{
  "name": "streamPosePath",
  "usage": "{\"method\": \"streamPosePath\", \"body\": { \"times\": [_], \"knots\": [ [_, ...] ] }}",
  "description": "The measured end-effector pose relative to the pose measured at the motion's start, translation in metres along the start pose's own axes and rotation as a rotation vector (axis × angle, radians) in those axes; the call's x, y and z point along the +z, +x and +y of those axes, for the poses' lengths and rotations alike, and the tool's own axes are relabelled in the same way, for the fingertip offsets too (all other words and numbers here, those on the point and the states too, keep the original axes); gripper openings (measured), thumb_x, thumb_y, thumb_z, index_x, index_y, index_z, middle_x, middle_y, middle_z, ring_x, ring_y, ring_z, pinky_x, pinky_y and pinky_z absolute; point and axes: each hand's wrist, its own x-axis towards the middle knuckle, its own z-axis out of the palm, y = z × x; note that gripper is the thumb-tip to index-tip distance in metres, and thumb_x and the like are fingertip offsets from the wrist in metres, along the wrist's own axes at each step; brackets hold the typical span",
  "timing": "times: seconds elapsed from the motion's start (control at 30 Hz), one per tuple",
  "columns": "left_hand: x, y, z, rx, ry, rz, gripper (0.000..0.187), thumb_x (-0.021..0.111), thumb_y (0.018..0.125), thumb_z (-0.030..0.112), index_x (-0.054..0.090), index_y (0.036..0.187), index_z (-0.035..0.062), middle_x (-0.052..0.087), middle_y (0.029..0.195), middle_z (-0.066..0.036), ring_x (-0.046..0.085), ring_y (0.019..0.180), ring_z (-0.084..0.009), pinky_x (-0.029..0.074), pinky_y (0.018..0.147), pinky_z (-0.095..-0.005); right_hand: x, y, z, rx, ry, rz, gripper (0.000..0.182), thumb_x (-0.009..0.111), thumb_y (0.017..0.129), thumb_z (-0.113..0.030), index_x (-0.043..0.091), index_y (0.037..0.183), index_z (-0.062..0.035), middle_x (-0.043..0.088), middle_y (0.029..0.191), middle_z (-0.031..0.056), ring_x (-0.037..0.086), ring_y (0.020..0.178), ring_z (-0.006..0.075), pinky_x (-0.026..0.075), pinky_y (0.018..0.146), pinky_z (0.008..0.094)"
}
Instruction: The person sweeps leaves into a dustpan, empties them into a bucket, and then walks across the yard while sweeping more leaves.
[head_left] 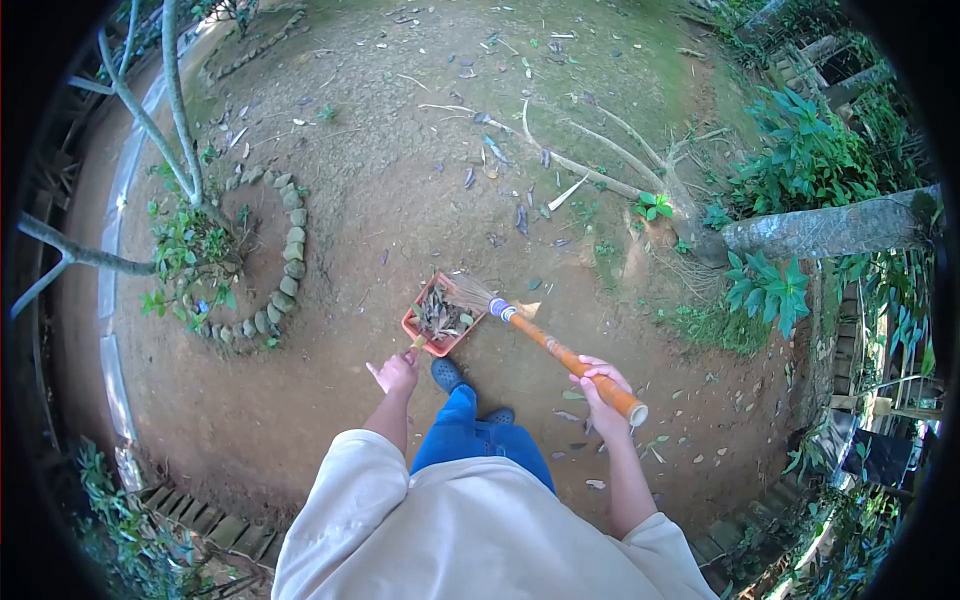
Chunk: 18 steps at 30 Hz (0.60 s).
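An orange-red tray (409, 322) full of dry leaves (438, 313) rests on the dirt in front of my feet. My left hand (398, 374) is at its near left corner, fingers closed around a yellowish leaf (418, 342), with one finger sticking out to the left. My right hand (602, 384) is wrapped round the thick orange handle of a broom (553, 347), near its end. The broom slants down to the left, and its thin bristles (468, 293) lie over the tray's right side. A brown leaf (528, 310) is on the ground beside the broom.
A ring of stones (293, 251) surrounds a small tree and shrub (190, 240) at the left. To the right, a tree trunk (820, 228) rises from spreading roots (640, 190). Fallen leaves (522, 220) are scattered over the ground. My shoes (446, 374) stand just below the tray.
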Motion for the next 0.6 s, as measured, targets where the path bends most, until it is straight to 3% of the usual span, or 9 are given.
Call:
{"method": "streamPosePath", "body": {
  "times": [0.13,0.23,0.43,0.53,0.6],
  "knots": [
    [-0.010,-0.004,-0.001,0.010,-0.013,-0.002,0.031,0.058,0.091,0.041,0.070,0.116,0.0270,0.074,0.103,-0.008,0.070,0.101,-0.0280,0.009,0.120,-0.0595,-0.004,0.002,-0.024,-0.023,-0.015,0.040,0.016,0.059,0.089,0.012,0.059,0.097,-0.0013,0.058,0.125,0.0164,0.059,0.118,0.0268,0.059,0.094,0.0429],
    [-0.012,-0.003,-0.001,-0.002,0.011,0.003,0.032,0.058,0.091,0.042,0.070,0.118,0.0299,0.074,0.105,-0.007,0.070,0.103,-0.0272,0.010,0.120,-0.0599,-0.003,0.009,-0.016,-0.062,-0.172,0.044,0.017,0.065,0.086,0.010,0.061,0.095,-0.0027,0.063,0.121,0.0159,0.062,0.114,0.0229,0.055,0.095,0.0360],
    [-0.022,-0.001,-0.006,0.008,-0.020,0.008,0.034,0.058,0.091,0.043,0.069,0.122,0.0340,0.074,0.107,-0.006,0.069,0.104,-0.0261,0.012,0.120,-0.0605,0.009,0.031,-0.011,-0.159,-0.303,0.031,0.017,0.069,0.082,0.008,0.063,0.093,-0.0033,0.068,0.113,0.0151,0.066,0.107,0.0225,0.052,0.093,0.0362],
    [-0.029,-0.003,-0.010,0.009,-0.018,0.019,0.035,0.056,0.092,0.043,0.067,0.123,0.0335,0.074,0.106,-0.007,0.070,0.104,-0.0276,0.013,0.120,-0.0589,0.007,0.045,0.002,-0.173,-0.297,-0.073,0.020,0.063,0.086,0.013,0.059,0.097,-0.0028,0.061,0.123,0.0156,0.060,0.116,0.0234,0.056,0.095,0.0361],
    [-0.035,-0.005,-0.013,-0.007,-0.016,0.011,0.036,0.056,0.092,0.043,0.066,0.124,0.0338,0.074,0.108,-0.006,0.069,0.106,-0.0269,0.014,0.120,-0.0588,0.012,0.056,0.007,-0.261,-0.330,-0.102,0.020,0.065,0.085,0.012,0.060,0.096,-0.0035,0.063,0.119,0.0151,0.061,0.114,0.0237,0.054,0.095,0.0362]
  ]
}}
